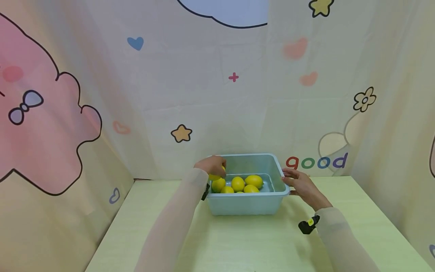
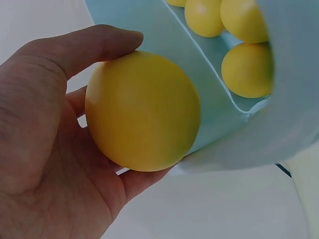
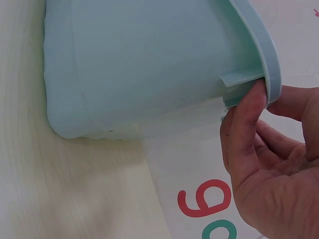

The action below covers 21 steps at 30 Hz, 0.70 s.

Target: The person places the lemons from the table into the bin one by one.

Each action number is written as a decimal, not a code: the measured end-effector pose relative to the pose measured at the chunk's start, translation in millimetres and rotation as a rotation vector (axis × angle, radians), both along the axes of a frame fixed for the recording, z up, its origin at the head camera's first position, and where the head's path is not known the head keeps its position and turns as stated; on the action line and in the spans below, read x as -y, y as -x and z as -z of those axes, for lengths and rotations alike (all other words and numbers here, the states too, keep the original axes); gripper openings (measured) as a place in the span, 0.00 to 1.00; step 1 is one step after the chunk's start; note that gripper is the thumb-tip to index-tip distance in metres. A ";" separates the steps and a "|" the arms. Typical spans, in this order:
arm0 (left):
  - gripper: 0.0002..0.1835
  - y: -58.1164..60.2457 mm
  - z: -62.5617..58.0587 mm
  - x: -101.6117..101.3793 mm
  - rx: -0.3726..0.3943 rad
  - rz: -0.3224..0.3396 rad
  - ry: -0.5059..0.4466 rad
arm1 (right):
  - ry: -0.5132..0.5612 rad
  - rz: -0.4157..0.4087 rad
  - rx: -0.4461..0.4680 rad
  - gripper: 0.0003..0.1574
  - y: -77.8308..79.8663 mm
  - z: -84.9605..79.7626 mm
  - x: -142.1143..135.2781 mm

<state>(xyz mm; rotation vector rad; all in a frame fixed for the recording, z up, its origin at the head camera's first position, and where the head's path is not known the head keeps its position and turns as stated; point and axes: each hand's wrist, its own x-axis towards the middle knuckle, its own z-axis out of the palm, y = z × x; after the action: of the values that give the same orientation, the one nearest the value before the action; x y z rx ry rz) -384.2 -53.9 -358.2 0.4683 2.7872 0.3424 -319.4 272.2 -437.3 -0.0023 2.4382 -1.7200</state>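
A pale blue plastic basin (image 1: 244, 205) stands at the back of the table with several yellow lemons (image 1: 253, 181) inside. My left hand (image 1: 213, 165) is over the basin's left rim and grips a lemon (image 2: 143, 111) between thumb and fingers, as the left wrist view shows up close. More lemons (image 2: 247, 69) lie on the basin floor beyond it. On the opposite side, my right hand (image 1: 301, 186) pinches the basin's right rim (image 3: 272, 74), with fingers under the lip and the thumb at its outer edge.
The light wood-look table (image 1: 251, 241) runs back to a printed cloth backdrop (image 1: 204, 94) with hearts, stars and the word "good". Cloth also hangs at the left and right sides. A black wrist device (image 1: 308, 225) sits at my right cuff.
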 end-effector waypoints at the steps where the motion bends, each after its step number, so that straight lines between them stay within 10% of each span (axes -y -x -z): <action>1: 0.18 -0.3 0.6 0.2 0.006 -0.008 -0.001 | 0.000 -0.001 0.000 0.37 0.0 -0.4 0.2; 21: 0.21 -10.2 -8.3 -8.3 -0.005 0.041 -0.041 | -0.026 0.010 0.004 0.38 0.9 0.1 1.9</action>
<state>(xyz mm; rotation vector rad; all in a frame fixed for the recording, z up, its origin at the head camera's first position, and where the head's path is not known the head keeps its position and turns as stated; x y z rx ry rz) -374.0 -45.6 -349.8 0.5364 2.7761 0.3901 -320.2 270.3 -437.4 0.0169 2.4614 -1.6904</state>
